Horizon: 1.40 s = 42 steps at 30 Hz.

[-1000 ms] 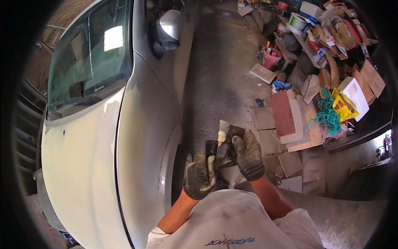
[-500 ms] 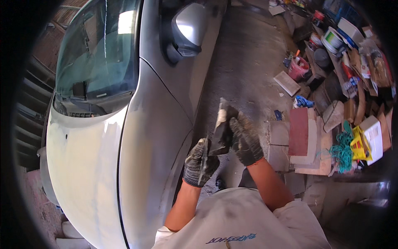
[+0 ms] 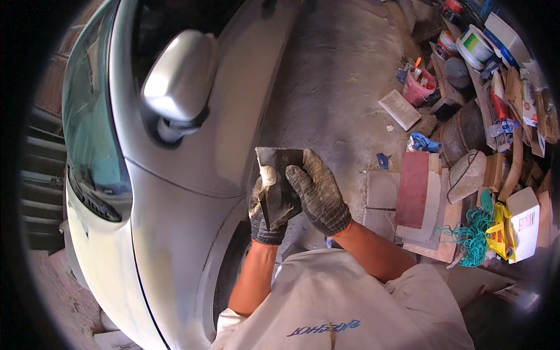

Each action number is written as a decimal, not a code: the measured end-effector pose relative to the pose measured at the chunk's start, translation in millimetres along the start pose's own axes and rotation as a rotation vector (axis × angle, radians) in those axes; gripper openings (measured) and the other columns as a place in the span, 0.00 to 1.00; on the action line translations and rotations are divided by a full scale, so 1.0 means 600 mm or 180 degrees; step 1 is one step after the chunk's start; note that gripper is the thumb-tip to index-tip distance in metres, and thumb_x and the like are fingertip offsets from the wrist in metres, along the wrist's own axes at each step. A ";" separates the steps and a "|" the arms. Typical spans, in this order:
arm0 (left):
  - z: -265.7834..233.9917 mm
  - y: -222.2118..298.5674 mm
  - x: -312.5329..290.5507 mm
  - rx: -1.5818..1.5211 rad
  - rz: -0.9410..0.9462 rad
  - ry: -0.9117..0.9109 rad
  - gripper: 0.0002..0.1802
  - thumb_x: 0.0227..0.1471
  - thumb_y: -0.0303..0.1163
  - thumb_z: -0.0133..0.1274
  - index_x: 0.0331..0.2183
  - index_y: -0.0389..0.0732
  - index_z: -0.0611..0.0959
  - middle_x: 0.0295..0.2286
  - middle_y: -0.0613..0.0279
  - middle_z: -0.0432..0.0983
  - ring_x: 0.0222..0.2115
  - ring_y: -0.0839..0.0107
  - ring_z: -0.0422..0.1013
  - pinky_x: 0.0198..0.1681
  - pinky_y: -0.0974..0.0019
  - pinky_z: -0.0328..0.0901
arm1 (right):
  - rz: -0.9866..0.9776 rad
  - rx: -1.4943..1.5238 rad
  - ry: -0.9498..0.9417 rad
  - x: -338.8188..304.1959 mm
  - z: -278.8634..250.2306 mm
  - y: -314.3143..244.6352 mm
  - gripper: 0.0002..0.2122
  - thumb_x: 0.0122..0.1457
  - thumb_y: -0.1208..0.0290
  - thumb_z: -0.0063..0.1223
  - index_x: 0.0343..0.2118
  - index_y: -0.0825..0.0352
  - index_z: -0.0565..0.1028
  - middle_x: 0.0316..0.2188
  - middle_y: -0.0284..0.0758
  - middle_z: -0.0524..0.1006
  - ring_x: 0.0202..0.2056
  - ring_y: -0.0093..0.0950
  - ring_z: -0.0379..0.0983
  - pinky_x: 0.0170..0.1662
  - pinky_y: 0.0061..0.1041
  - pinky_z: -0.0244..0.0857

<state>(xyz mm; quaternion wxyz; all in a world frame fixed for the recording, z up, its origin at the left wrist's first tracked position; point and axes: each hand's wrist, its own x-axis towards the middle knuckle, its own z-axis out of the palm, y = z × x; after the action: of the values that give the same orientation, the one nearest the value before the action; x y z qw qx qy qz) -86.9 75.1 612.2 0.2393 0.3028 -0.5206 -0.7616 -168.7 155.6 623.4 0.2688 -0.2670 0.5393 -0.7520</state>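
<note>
My right hand [image 3: 321, 192], in a dark knitted work glove with an orange cuff, is closed on a dark flat putty spreader [image 3: 287, 157], its thumb lying across the face. A rounded dab of cream putty [image 3: 268, 175] sits at the spreader's left edge. Just below, my left hand [image 3: 267, 219], gloved alike, is closed around a second thin dark plate [image 3: 270, 205] that meets the first; the spreader partly hides its fingers. Both hands are in front of my body, beside the silver car's front fender [image 3: 169, 233], which shows pale, dull patches.
A silver side mirror [image 3: 182, 76] juts from the car door on the left. Rightward on the floor lie a dark red board [image 3: 415, 189], teal cord [image 3: 472, 236], a yellow bag [image 3: 500, 233], a pink bucket [image 3: 419, 87] and a white tub [image 3: 475, 48] amid clutter.
The view has shifted along the car, with the mirror now farther left and lower. My hands have drawn together, and the spreader has turned so its broad face shows with the putty.
</note>
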 end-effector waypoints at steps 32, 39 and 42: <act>0.251 0.104 0.471 0.0256 0.1636 0.0846 0.09 0.64 0.34 0.46 0.39 0.38 0.71 0.32 0.65 0.70 0.28 0.78 0.68 0.27 0.74 0.68 | -0.0866 -0.2643 -0.0592 0.428 -0.398 -0.091 0.11 0.64 0.68 0.45 0.43 0.69 0.73 0.33 0.43 0.77 0.34 0.37 0.75 0.38 0.32 0.68; 0.375 0.006 0.516 0.1591 0.2070 0.1528 0.14 0.65 0.33 0.43 0.46 0.34 0.72 0.39 0.59 0.72 0.41 0.70 0.69 0.49 0.66 0.65 | 0.0342 -0.0482 0.0493 0.534 -0.498 -0.019 0.11 0.64 0.68 0.49 0.45 0.68 0.74 0.34 0.28 0.75 0.35 0.16 0.69 0.38 0.18 0.65; 0.446 -0.034 0.515 0.2295 0.2525 0.1606 0.11 0.63 0.25 0.44 0.46 0.32 0.71 0.42 0.58 0.69 0.43 0.70 0.66 0.52 0.66 0.61 | 0.0511 -0.0474 0.0431 0.568 -0.541 -0.017 0.10 0.64 0.69 0.49 0.44 0.68 0.74 0.33 0.30 0.76 0.34 0.18 0.69 0.41 0.21 0.66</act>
<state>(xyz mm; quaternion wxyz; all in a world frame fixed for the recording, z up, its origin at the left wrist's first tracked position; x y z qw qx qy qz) -495.0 45.5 601.0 0.5042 0.3189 -0.7469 -0.2935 -637.2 138.9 581.6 0.2705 -0.1909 0.6303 -0.7022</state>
